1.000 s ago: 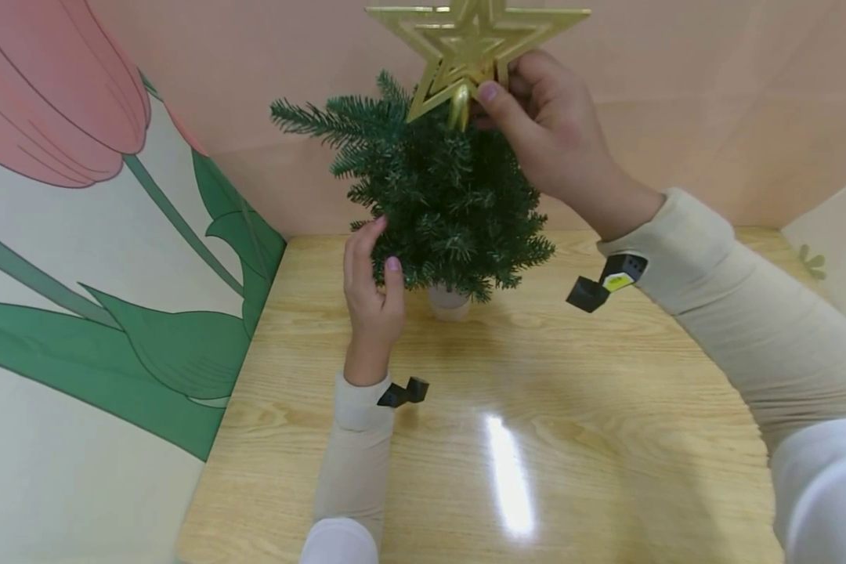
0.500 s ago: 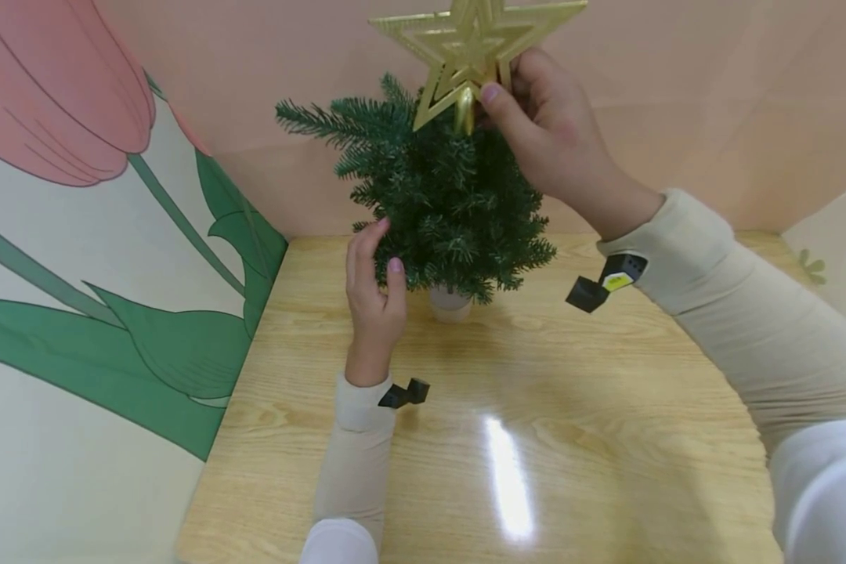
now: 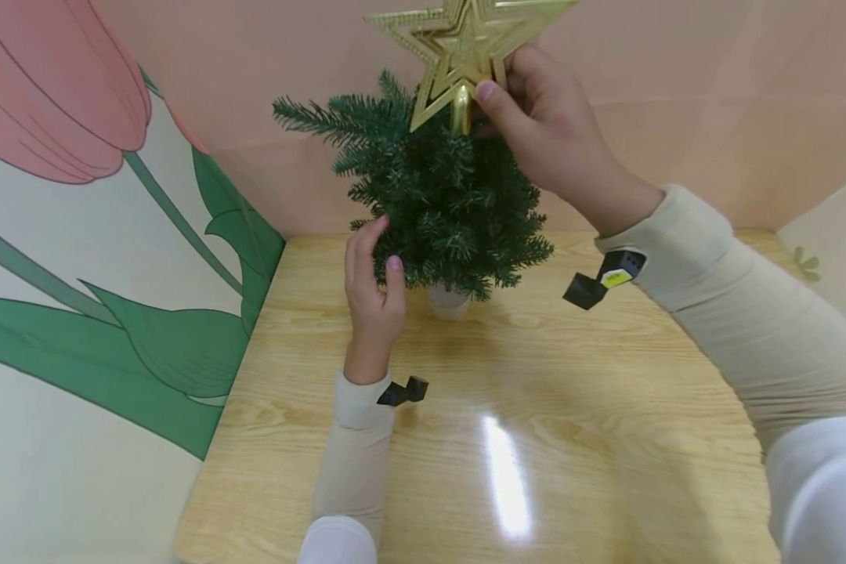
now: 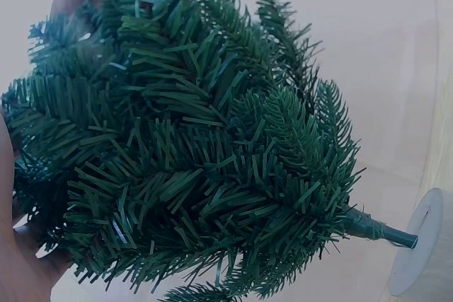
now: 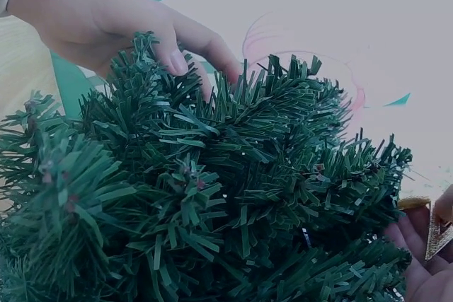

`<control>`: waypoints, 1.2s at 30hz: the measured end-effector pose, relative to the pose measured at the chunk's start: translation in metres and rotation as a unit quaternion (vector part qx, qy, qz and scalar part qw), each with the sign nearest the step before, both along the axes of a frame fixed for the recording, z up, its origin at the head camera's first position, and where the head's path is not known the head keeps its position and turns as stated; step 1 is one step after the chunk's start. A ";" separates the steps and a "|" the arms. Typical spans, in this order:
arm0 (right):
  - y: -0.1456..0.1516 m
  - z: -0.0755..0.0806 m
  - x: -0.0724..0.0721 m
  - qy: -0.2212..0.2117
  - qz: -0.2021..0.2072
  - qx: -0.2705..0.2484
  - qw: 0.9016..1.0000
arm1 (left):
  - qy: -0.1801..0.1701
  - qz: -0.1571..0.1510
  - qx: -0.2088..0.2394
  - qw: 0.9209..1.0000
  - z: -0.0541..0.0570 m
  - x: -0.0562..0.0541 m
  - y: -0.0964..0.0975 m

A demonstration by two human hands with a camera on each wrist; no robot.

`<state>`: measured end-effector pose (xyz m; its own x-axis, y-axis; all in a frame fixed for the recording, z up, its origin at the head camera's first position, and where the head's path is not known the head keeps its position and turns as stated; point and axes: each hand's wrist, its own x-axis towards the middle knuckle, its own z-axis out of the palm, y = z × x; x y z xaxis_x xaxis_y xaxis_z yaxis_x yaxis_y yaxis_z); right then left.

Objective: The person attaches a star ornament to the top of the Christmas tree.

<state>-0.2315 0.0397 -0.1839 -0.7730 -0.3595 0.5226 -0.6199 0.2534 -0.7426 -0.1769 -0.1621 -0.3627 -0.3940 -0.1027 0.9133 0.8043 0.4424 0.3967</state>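
Note:
A small artificial Christmas tree [image 3: 444, 204] stands upright on the table, its round pale base [image 4: 425, 245] showing below the branches. My right hand [image 3: 557, 129] pinches a gold star tree topper [image 3: 468, 47] near its lower right point, thumb in front. The topper's short gold tube [image 3: 461, 110] overlaps the treetop in the head view; the tree's tip is hidden behind it. At the tree's left side, my left hand [image 3: 374, 294] is raised with fingers loosely bent beside the branches. The right wrist view shows the left fingertips [image 5: 226, 65] right at the needles.
The wood-grain table [image 3: 536, 376] spreads in front of the tree. Close behind rises a pink wall [image 3: 677, 110], and a panel painted with tulips [image 3: 134, 329] borders the left. One long branch [image 3: 317, 121] sticks out at upper left.
The star has turned and tilted slightly in my right hand, staying over the treetop. My left hand keeps its place beside the tree.

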 end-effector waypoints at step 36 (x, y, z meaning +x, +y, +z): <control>-0.002 -0.003 0.004 0.017 -0.023 0.007 1.000 | -0.007 0.000 -0.006 1.000 0.001 0.004 0.000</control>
<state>-0.2271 0.0382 -0.1870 -0.7710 -0.3321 0.5434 -0.6319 0.2931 -0.7175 -0.1734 -0.1622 -0.3616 -0.4068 -0.0915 0.9089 0.7990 0.4468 0.4025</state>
